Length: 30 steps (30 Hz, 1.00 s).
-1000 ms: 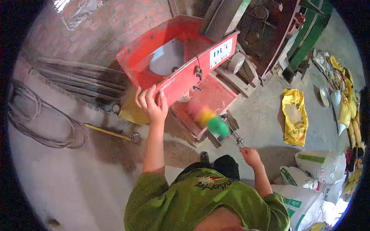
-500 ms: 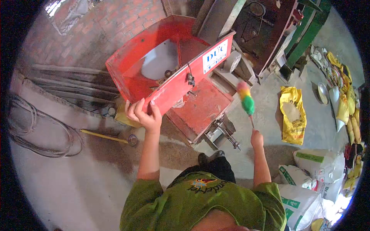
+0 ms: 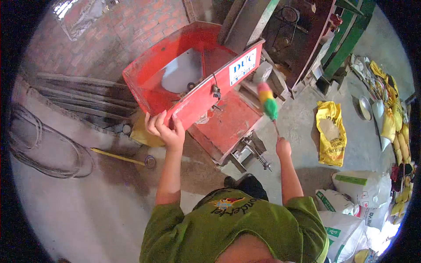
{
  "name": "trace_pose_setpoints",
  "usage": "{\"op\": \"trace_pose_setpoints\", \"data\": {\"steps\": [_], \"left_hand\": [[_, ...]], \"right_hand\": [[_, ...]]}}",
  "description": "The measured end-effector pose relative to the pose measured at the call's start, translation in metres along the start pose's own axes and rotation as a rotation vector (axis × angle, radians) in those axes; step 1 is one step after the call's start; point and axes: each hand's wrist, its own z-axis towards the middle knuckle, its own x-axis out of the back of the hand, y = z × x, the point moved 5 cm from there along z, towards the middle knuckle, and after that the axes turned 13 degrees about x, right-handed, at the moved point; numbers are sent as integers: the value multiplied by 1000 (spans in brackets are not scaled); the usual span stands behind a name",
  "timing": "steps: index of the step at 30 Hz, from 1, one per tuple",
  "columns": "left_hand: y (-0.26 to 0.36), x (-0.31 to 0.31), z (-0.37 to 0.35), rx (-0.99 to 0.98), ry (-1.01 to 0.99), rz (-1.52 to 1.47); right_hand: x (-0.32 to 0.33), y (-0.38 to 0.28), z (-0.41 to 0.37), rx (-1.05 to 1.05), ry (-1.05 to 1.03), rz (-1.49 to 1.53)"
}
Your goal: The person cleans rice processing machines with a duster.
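My left hand (image 3: 167, 130) grips the near left corner of a red metal hopper (image 3: 193, 105), its fingers hooked over the rim. In my right hand (image 3: 283, 147) is the thin handle of a duster (image 3: 268, 104) with a fluffy pink, yellow and green head. The duster points up and slightly left, its head beside the hopper's right end and apart from the labelled panel. A white sticker with blue letters (image 3: 243, 67) is on that panel. A cord with a dark fitting (image 3: 216, 90) hangs over the panel's edge.
A red machine base with a spring bolt (image 3: 263, 162) stands below the hopper. To the right lie a yellow sack (image 3: 332, 136), a metal bowl (image 3: 365, 108) and white sacks (image 3: 362, 186). On the left are a coiled hose (image 3: 48, 149) and a yellow-handled tool (image 3: 118, 157).
My right hand and the duster have shifted left, closer to the hopper's end. My left hand keeps its place on the hopper's corner.
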Motion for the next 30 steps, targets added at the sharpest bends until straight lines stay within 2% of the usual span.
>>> {"op": "trace_pose_setpoints", "data": {"steps": [2, 3, 5, 9, 11, 13, 18, 20, 23, 24, 26, 27, 30], "left_hand": [[1, 0, 1, -7, 4, 4], [1, 0, 0, 12, -4, 13], [2, -1, 0, 28, -18, 18], [0, -2, -3, 26, -16, -17], [1, -4, -3, 22, -11, 0], [3, -5, -4, 14, -8, 3], [3, -6, -4, -22, 0, 14], [1, -7, -5, 3, -16, -3], [2, -6, -5, -1, -6, 10], [1, -4, -7, -3, -18, -2], [2, -9, -5, -92, 38, 43], [5, -8, -3, -108, 49, 12], [3, -8, -6, -47, -2, 41]], "right_hand": [[-23, 14, 19, 137, 33, -52], [-11, 3, 11, 134, 39, -48], [26, -39, -18, 224, -110, -10], [-21, -8, -3, 185, -103, -9], [-41, 13, 17, 43, 9, 178], [-47, 22, 25, 32, -18, 231], [-32, 2, 3, 102, 33, 382], [-31, 2, 2, 150, -71, 330], [-33, 13, 13, 184, -67, 247], [-38, 19, 7, 167, -65, 248], [-42, 32, 9, -30, -70, 343], [-32, 21, -4, 198, 43, 418], [-21, 20, -27, 54, -70, 453]]}}
